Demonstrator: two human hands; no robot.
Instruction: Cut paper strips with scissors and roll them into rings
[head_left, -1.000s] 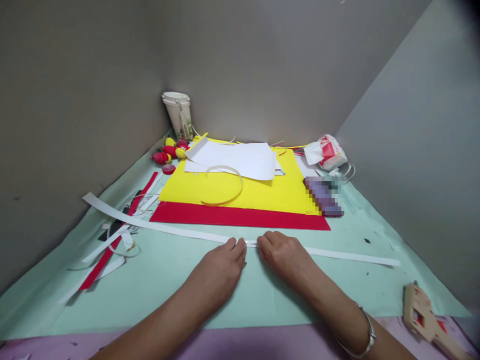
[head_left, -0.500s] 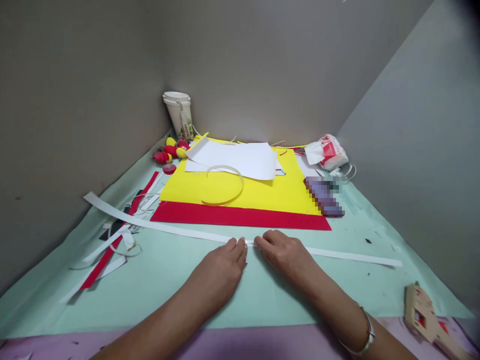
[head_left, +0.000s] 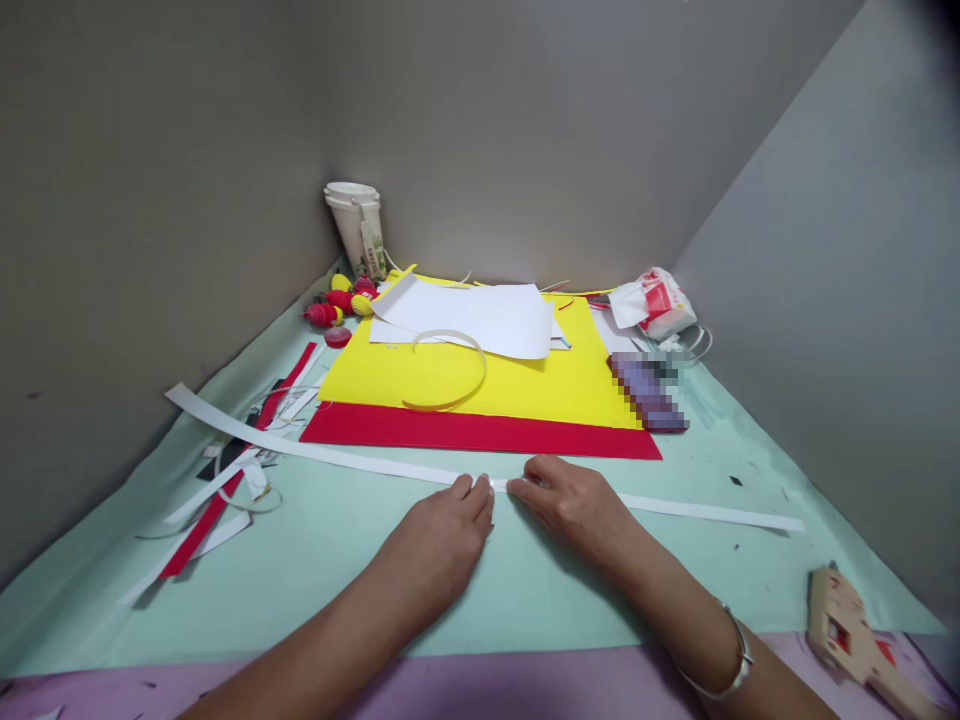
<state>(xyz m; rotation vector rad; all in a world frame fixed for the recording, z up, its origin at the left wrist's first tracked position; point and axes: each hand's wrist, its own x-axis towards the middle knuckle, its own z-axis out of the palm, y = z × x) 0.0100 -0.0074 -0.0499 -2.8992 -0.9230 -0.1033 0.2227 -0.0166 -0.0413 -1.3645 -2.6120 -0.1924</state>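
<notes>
A long white paper strip (head_left: 360, 462) runs across the light green table cover, its left end curling up over loose scraps and its right end lying to the right of my hands. Near its middle, the bent fingers of my left hand (head_left: 448, 535) are closed on the strip. Just to the right, my right hand (head_left: 574, 497) pinches the strip between thumb and fingers, a small gap apart from the left. Only a short bit of strip shows between the two hands; the parts under the fingers are hidden.
Behind the strip lie a red sheet (head_left: 472, 435), a yellow sheet (head_left: 540, 385) and white paper (head_left: 480, 315). Red and white scraps (head_left: 202, 535) are at left, a cup (head_left: 356, 230) at back left. A phone (head_left: 649, 392), tissue pack (head_left: 664, 305) and hot glue gun (head_left: 847, 625) are at right.
My right hand has shifted very slightly, its knuckles a little higher. My left hand stays in place and the strip lies nearly as before.
</notes>
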